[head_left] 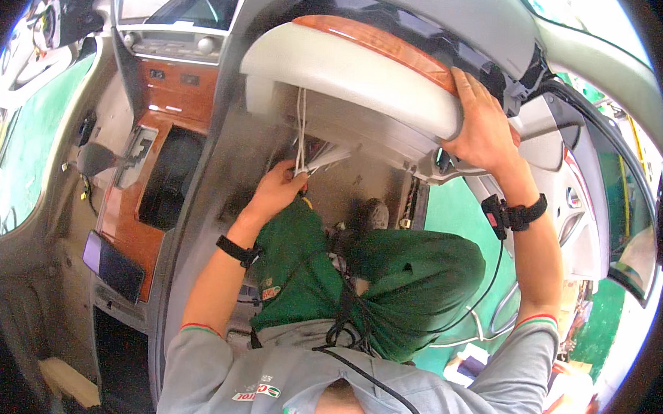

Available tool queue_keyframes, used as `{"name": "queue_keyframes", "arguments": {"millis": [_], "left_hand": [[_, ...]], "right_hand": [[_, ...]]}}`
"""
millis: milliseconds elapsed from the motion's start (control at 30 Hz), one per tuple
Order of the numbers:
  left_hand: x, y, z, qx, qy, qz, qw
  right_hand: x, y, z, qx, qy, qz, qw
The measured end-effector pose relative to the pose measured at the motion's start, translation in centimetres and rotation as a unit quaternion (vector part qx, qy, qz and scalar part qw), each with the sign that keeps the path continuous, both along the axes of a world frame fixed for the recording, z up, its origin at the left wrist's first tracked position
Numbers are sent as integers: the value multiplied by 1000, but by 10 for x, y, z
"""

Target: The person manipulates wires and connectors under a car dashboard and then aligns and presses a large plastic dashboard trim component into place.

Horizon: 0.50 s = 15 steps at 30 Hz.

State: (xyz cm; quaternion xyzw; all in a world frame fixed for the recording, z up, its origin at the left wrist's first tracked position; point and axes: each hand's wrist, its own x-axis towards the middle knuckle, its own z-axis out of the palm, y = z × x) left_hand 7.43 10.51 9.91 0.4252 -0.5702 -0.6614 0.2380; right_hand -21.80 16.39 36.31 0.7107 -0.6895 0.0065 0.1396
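Car interior [217,137], left hand [278,191] holding cords [301,127]

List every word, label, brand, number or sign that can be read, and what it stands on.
Shirt: a white, red and green chest logo; its lettering is not copied here. Faint letters above it are too blurred.
Trousers: a small patch, too small to read.
Radio: any marks on its controls are too small to read.
Cords and panel: no readable text.

The head-worn fisheye peers down close over the grey shirt [263,372], bottom centre, facing the dashboard [361,66], upper centre.
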Motion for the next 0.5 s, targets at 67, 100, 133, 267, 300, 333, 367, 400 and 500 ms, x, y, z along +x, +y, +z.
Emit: {"name": "queue_keyframes", "arguments": {"millis": [67, 100, 133, 267, 300, 333, 367, 400, 500], "left_hand": [[-1, 0, -5, -15, 5, -2, 1000], [1, -3, -7, -28, 13, 4, 1000], [5, -5, -13, -35, 18, -8, 999], [11, -15, -4, 20, 1, 76, 997], [11, -17, 3, 28, -18, 89, 996], [15, -21, 2, 22, -18, 81, 996], [18, -25, -1, 19, -3, 118, 993], [20, -30, -2, 16, 13, 156, 987], [11, -32, 25, 39, 6, 134, 990]], "right_hand": [[-2, 5, 3, -7, 5, 7, 1000], [-1, 6, 3, -24, 14, 4, 1000], [5, 5, 3, -31, 11, 18, 999], [16, 1, 12, -84, 42, 64, 994], [11, 0, 14, -91, 44, 56, 993], [5, -2, 15, -94, 38, 67, 993], [0, -6, 17, -98, 33, 79, 992], [-5, -13, 15, -103, 36, 85, 990], [-24, -17, 9, -104, 31, 82, 991]]}}
